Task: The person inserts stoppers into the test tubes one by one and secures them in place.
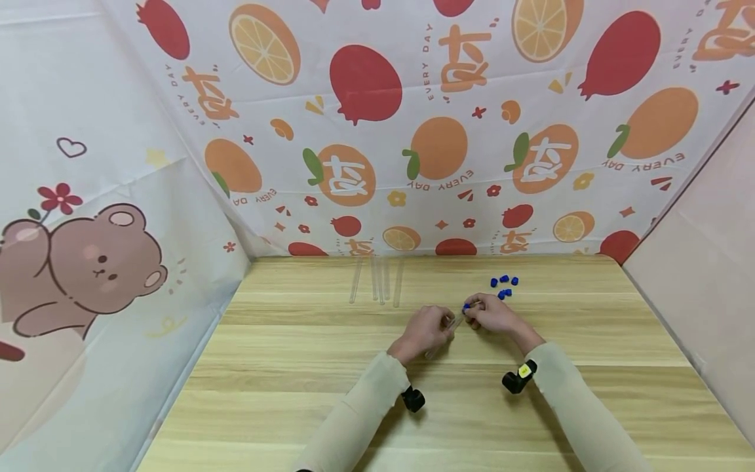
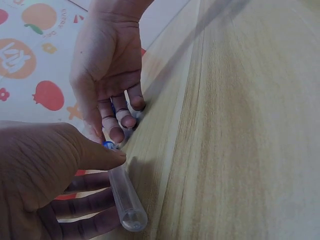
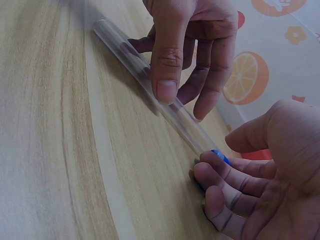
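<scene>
Left hand (image 1: 426,330): thumb and fingers grip one tube (image 2: 127,195), held close to the tabletop (image 1: 283,393). Right hand (image 1: 497,314): thumb and fingers pinch a blue cap (image 3: 220,156) at the tube's end; fingers partly cover the joint, so full seating cannot be confirmed. Progress, as judged: one tube in work, no finished piece found in view. Outstanding: five other tubes (image 1: 386,278) lying near the back edge, no blue seen on any, and five loose caps (image 1: 504,278) just beyond the right hand.
</scene>
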Demonstrator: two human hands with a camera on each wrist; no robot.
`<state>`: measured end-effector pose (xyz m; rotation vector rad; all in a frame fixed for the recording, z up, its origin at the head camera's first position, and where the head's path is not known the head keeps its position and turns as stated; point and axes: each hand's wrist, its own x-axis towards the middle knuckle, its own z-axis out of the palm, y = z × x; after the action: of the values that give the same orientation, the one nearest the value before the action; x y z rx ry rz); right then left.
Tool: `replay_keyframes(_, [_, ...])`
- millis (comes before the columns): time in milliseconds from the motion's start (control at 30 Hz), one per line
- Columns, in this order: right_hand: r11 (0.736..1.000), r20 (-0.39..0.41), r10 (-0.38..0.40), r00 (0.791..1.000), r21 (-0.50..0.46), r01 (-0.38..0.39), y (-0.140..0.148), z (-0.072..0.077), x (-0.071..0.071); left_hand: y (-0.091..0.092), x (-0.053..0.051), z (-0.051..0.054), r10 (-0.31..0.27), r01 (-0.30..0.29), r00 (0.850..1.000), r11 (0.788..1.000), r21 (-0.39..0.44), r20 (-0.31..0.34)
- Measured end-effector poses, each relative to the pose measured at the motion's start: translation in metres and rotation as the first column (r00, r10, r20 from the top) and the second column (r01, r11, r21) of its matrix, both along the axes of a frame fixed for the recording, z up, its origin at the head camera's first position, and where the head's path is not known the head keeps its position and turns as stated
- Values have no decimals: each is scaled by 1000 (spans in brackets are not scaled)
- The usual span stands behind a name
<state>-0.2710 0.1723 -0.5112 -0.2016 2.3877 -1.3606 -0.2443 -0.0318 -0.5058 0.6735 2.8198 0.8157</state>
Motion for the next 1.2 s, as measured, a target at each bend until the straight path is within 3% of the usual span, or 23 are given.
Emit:
replay_keyframes(900, [1000, 19, 10, 1000, -27, -10, 4, -3, 0, -6, -1, -3, 31, -32, 999, 999, 31, 36])
replay_keyframes(1200, [1000, 2, 1, 1000, -21, -1, 4, 5, 2, -10, -3, 4, 37, -37, 999, 999, 8, 26])
